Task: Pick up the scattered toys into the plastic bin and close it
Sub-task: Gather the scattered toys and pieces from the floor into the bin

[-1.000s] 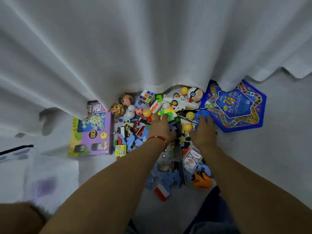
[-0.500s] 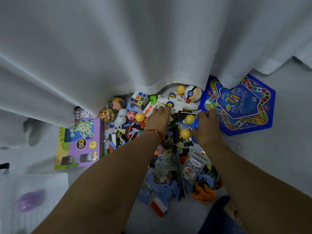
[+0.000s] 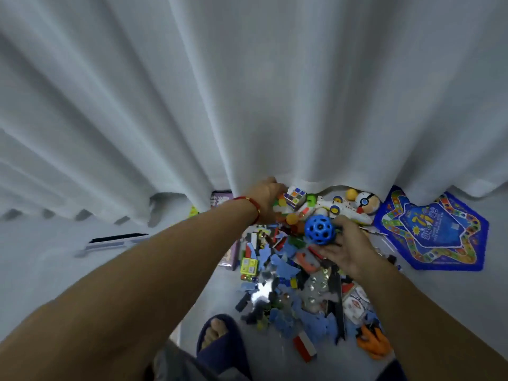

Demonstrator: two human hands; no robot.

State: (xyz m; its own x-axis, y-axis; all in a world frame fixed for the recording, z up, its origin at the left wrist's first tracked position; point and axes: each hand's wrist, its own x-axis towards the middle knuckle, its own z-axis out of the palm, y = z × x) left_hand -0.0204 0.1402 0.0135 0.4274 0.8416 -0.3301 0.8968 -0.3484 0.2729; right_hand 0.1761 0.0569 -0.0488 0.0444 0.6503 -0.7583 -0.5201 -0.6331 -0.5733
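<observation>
Pale floor (image 3: 439, 312), white curtain (image 3: 247, 92) hanging to it and draping over the far edge of the toy pile. Only one view, the head camera.

Head view: we see a dense pile of toys (image 3: 288, 270) on the floor, mostly blue puzzle bits, blocks and cards. At the back of it, by the curtain hem: a cube (image 3: 294, 196), a white plane (image 3: 334, 209), a red-white ball (image 3: 365, 202), small orange balls. A blue game board (image 3: 434, 232) lies flat just right of the pile, one corner under the curtain. An orange toy (image 3: 373, 342) sits at the near right edge.

Our right hand (image 3: 346, 247) holds a blue holed ball (image 3: 319, 230), fingers curled round it, lifted just above the pile. Our left hand (image 3: 265, 198) reaches to the pile's far left at the curtain hem, beside the cube; fingers curl down into small toys there, but we cannot tell whether it grips anything, the fingertips are hidden.

A clear flat thing with a dark strip (image 3: 115, 243) lies well left of the pile. It may be the bin or its lid; too blurred to say. No bin plainly in view.

Step, as we judge it: picking up, early on, since most toys are on the floor. Next move calls for carrying the ball to the bin, likely off to the left, and dropping it in. The ball is round, so it could roll if it misses. A slippered foot (image 3: 220, 339) stands near the pile.
</observation>
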